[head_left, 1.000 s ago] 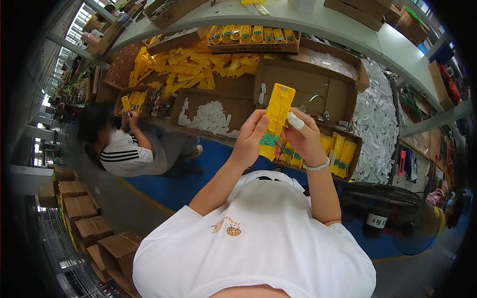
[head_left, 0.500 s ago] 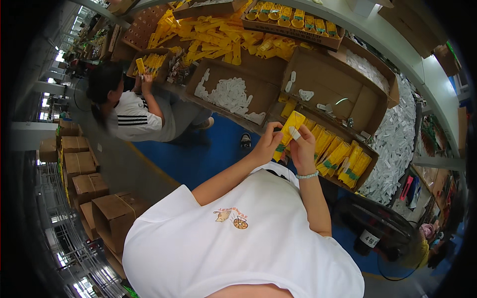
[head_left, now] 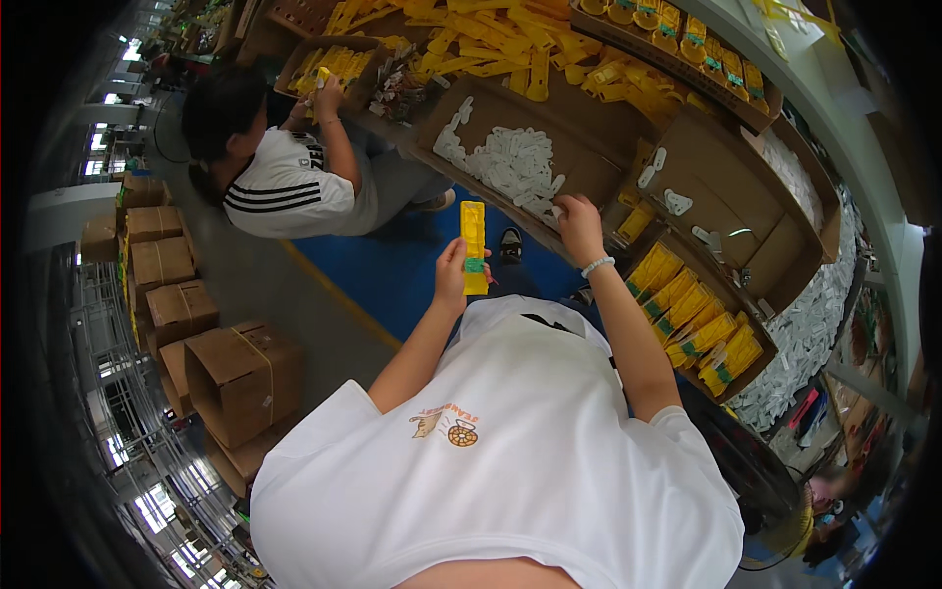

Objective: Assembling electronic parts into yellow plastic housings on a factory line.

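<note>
My left hand grips a long yellow plastic housing near its lower end, upright over the blue floor. A green piece lies across the housing. My right hand reaches to the near right corner of a shallow cardboard box with a heap of white plastic pieces. Its thumb and fingers are closed at that edge; a bit of white shows at the tips, too small to make out. Just right of that hand, a cardboard box holds rows of yellow housings with green pieces.
Another cardboard tray holds a few white parts. Loose yellow housings are piled at the back. A co-worker sits at the left, handling a yellow part. Stacked cartons stand at the lower left; white pieces lie heaped at the right.
My hands have parted. The left has moved left and down with the yellow housing; the right has let go of it and moved to the white pieces' box. The view has shifted.
</note>
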